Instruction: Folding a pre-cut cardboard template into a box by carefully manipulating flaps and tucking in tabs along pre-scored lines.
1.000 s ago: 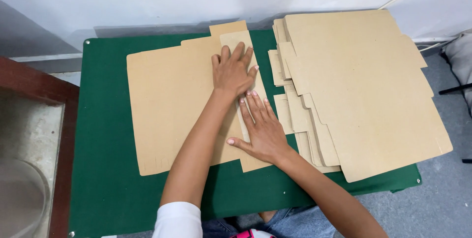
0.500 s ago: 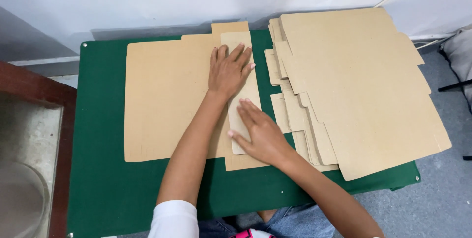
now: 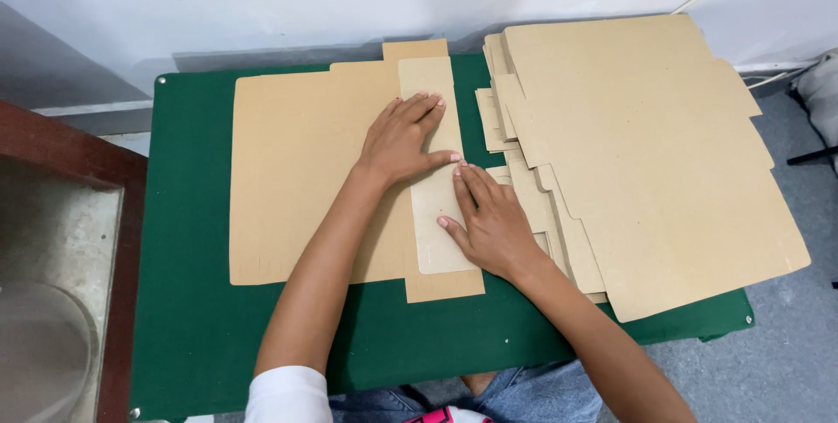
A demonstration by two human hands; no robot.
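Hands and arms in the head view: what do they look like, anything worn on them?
Both hands, left and right, are bare: no gloves, rings or watch visible. Forearms are uncovered. A short white sleeve shows on the left upper arm; the right arm's sleeve is out of frame. Fingernails look short and unpainted.

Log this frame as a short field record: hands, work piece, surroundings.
left hand: flat, palm down on the folded flap
right hand: flat on the flap's right edge
sheet: flat cardboard blank under both hands
stack: more cardboard blanks, right of the sheet
table: green top, against a white wall
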